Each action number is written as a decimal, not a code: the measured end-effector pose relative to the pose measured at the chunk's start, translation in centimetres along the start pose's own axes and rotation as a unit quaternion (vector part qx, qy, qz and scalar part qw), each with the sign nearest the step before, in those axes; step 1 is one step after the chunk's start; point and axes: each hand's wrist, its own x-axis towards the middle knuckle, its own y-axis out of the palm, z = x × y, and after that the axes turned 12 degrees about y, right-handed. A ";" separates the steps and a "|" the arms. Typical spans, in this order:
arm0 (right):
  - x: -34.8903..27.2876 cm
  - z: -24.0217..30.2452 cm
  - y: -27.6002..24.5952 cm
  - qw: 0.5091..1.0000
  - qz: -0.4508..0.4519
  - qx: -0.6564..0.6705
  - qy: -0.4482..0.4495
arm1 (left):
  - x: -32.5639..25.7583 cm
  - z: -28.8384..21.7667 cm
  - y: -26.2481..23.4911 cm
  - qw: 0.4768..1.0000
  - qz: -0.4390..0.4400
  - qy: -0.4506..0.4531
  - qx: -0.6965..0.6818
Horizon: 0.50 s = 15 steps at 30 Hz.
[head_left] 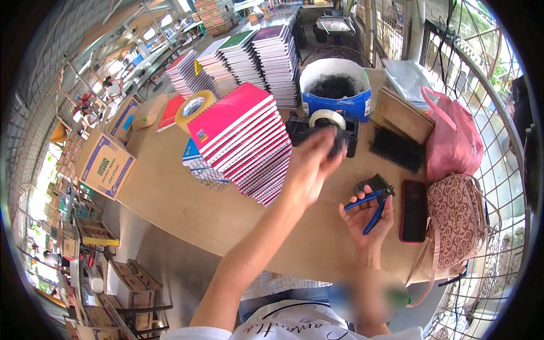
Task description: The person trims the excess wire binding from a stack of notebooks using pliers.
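Left hand (310,170): raised above the tabletop (187,198), fingers loosely spread, motion-blurred; whether it grips anything cannot be told. It overlaps a black comb strip (339,141) at the fingertips, just right of the slanted notebook stack (243,141).
Right hand (365,218): palm up, closed around blue-handled pliers (374,205), handles running toward the wrist.
Nearer the stack: left hand.
Hidden: plier jaws, contact with the strip.

The blue-handled metal pliers (371,208) had smooth plastic grips; the stacked red-covered spiral notebooks (245,141) showed glossy card; the black plastic binding combs (396,148) looked matt and ribbed; the pale wooden tabletop (187,198) looked smooth; the pink bag (453,139) was soft cloth.
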 end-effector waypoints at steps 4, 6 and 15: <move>-0.2 -0.4 -0.1 0.998 0.050 -0.047 0.008 | 14.1 0.4 1.7 0.991 -0.085 0.094 0.054; -0.1 -0.5 -0.3 0.997 0.052 -0.050 0.015 | 16.2 1.0 0.9 0.984 -0.109 0.107 0.091; -0.6 -2.0 1.1 0.809 -0.080 -0.567 -0.130 | -13.1 -1.0 -8.2 0.876 0.162 0.151 0.429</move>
